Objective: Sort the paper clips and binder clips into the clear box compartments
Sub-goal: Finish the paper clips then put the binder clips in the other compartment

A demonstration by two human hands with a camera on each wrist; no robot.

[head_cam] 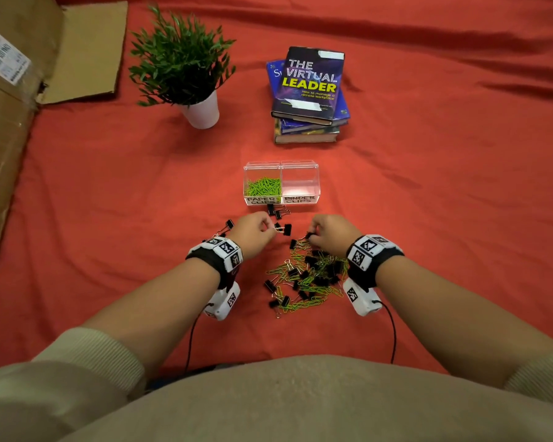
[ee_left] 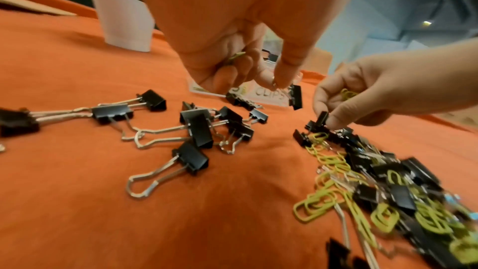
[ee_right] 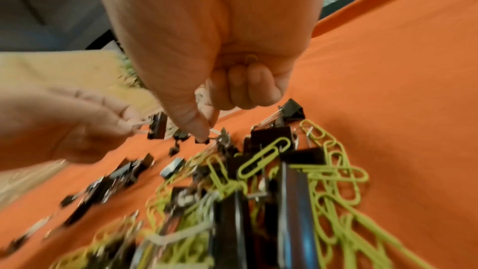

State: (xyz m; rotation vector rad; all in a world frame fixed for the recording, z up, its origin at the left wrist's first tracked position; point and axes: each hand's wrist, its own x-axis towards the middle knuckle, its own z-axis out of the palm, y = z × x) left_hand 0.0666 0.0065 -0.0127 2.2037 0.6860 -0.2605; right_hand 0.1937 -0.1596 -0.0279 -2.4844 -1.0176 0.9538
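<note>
The clear box (head_cam: 300, 173) stands on the red cloth; its left compartment, labelled paper clips, holds green paper clips (head_cam: 263, 186), and the right one, labelled binder clips, looks bare. My left hand (head_cam: 270, 229) pinches the wire handle of a black binder clip (head_cam: 286, 229), which hangs off the cloth below the fingers (ee_left: 296, 97). My right hand (head_cam: 310, 237) pinches a small binder clip (ee_left: 322, 119) at the far end of the mixed pile (head_cam: 307, 279). Some green paper clips (ee_left: 348, 93) are tucked in its curled fingers.
Loose binder clips (ee_left: 196, 128) lie left of the pile, and two more (head_cam: 276, 212) in front of the box. Behind the box are a book stack (head_cam: 310, 90) and a potted plant (head_cam: 201, 113). A cardboard box (head_cam: 7, 122) lines the left edge.
</note>
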